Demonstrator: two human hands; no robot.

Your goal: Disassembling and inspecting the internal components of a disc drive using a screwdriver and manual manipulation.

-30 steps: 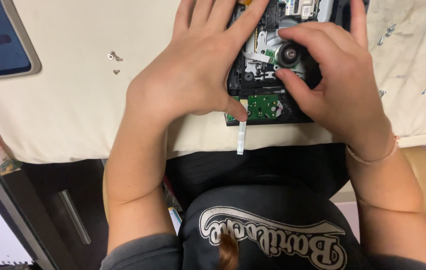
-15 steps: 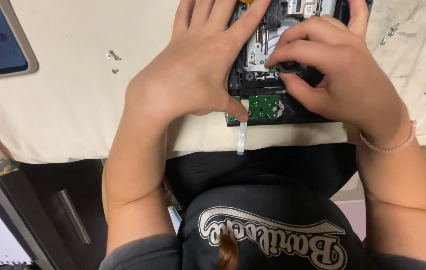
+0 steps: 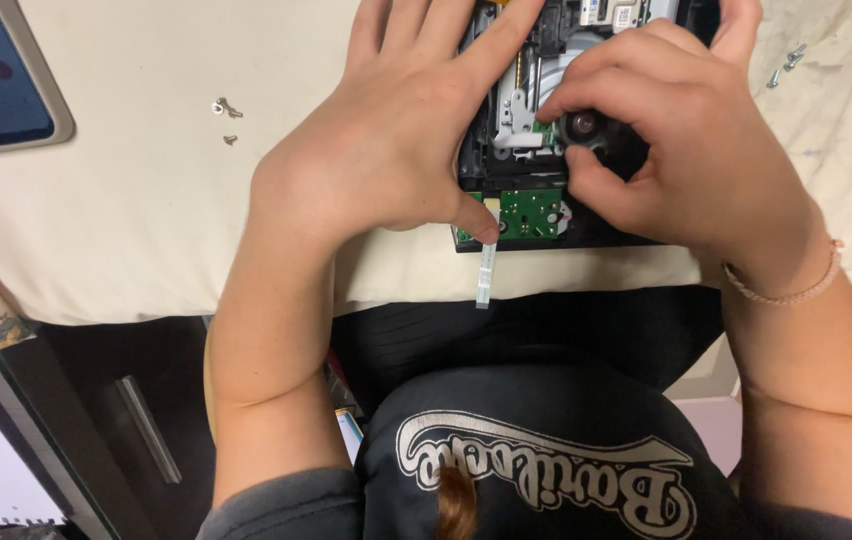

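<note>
The right hand (image 3: 686, 150) pinches a small dark round part (image 3: 580, 126) between thumb and fingertips, covering much of the opened black drive mechanism (image 3: 531, 150). The left hand (image 3: 396, 140) lies flat, fingers spread, pressing its left side; its fingertips and the mechanism's top are cut off at twelve o'clock. A green circuit board (image 3: 529, 213) and pale ribbon cable (image 3: 487, 268) hang toward six o'clock, over the cream pad (image 3: 126, 220) edge. Loose screws (image 3: 227, 108) lie at nine o'clock.

Cream-covered table (image 3: 146, 230), opened black disc drive (image 3: 546, 215), phone (image 3: 1, 75), loose screws (image 3: 228, 108), more screws (image 3: 786, 60) at right.
</note>
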